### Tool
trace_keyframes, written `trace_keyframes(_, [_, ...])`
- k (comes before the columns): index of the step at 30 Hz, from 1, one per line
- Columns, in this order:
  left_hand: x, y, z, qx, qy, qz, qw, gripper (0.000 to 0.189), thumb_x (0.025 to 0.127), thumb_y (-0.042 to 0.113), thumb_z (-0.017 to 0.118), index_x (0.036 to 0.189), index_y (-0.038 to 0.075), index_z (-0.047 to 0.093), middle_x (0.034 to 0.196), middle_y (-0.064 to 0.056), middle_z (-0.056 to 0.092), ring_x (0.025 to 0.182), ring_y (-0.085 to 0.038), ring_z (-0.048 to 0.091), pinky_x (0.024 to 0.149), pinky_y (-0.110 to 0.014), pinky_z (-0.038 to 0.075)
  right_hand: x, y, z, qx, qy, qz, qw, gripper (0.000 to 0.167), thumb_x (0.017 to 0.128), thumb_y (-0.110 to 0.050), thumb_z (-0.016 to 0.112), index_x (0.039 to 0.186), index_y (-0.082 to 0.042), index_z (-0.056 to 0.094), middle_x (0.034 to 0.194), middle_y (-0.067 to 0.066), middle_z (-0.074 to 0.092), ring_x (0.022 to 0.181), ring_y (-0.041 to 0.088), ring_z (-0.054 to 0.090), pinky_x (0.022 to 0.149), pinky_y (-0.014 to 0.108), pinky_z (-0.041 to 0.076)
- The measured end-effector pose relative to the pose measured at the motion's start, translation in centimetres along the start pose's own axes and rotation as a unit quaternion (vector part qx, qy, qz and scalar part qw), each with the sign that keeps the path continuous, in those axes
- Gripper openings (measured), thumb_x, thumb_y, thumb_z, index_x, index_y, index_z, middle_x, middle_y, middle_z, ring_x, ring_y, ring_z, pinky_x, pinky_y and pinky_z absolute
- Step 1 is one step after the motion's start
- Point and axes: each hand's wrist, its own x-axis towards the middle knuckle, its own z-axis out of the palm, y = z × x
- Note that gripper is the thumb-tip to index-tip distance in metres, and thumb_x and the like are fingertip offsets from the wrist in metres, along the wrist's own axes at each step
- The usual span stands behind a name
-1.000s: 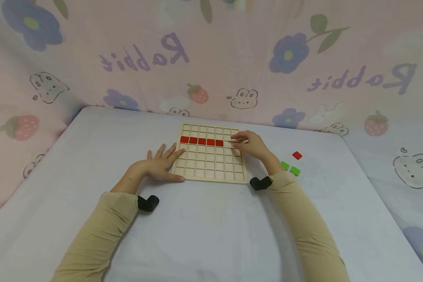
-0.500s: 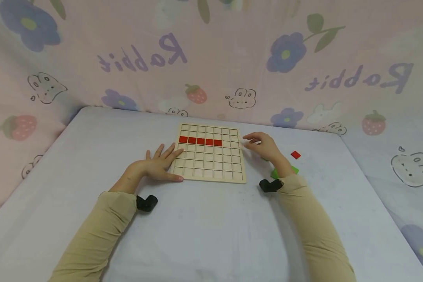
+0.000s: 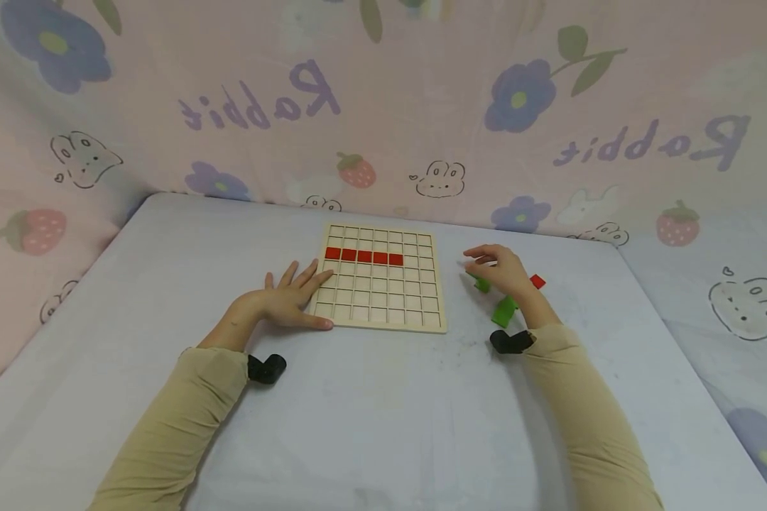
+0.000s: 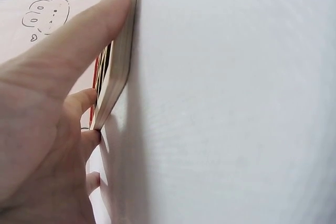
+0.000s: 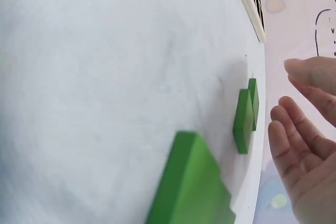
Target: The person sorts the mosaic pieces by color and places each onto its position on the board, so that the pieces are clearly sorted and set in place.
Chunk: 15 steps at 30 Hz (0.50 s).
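Note:
A wooden grid board [image 3: 379,298] lies on the table, with a row of several red square tiles [image 3: 364,257] in its cells. My left hand [image 3: 286,305] rests at the board's left side, fingers spread; in the left wrist view its thumb [image 4: 113,14] presses on the board's edge. To the right of the board, my right hand [image 3: 503,271] hovers above loose green tiles [image 3: 503,311], its fingers loosely bent and holding nothing. The right wrist view shows green tiles [image 5: 243,121] on the table below the empty fingers [image 5: 283,145].
A loose red tile [image 3: 537,282] lies just right of my right wrist, partly covered by it. The table [image 3: 383,419] has a white cover. A patterned curtain [image 3: 396,106] rises behind and along the sides. Each wrist carries a small black camera mount [image 3: 267,369].
My right hand has moved right, from over the board's right edge to above the loose green tiles. The left hand and the red row stay as they were.

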Motion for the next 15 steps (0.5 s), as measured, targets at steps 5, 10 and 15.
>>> trace_keyframes(5, [-0.1, 0.1, -0.1, -0.002, -0.004, 0.004, 1.0, 0.099, 0.087, 0.054, 0.062, 0.155, 0.016, 0.002, 0.159, -0.018, -0.016, 0.141, -0.047, -0.021, 0.101, -0.075, -0.014, -0.3, 0.3, -0.5, 0.0, -0.001, 0.018, 0.9998, 0.038, 0.094, -0.021, 0.061, 0.128, -0.005, 0.059, 0.133, 0.02, 0.051, 0.121, 0.036, 0.049, 0.099, 0.053, 0.041])
trace_keyframes(10, [0.0, 0.1, -0.1, 0.0, -0.004, 0.002, 1.0, 0.099, 0.087, 0.054, 0.062, 0.155, 0.017, 0.002, 0.159, -0.018, -0.016, 0.142, -0.047, -0.021, 0.102, -0.075, -0.014, -0.9, 0.8, -1.2, -0.009, -0.001, 0.017, 0.9998, 0.039, 0.095, -0.021, 0.059, 0.129, -0.003, 0.057, 0.135, 0.022, 0.049, 0.122, 0.038, 0.048, 0.1, 0.055, 0.04])
trace_keyframes(15, [-0.1, 0.0, 0.0, -0.001, -0.002, 0.001, 1.0, 0.099, 0.087, 0.054, 0.062, 0.155, 0.017, 0.002, 0.159, -0.018, -0.015, 0.142, -0.047, -0.02, 0.102, -0.075, -0.014, -1.5, 1.5, -1.9, -0.024, 0.002, 0.017, 0.9996, 0.039, 0.096, -0.022, 0.057, 0.13, -0.002, 0.056, 0.136, 0.024, 0.047, 0.122, 0.04, 0.048, 0.099, 0.055, 0.04])
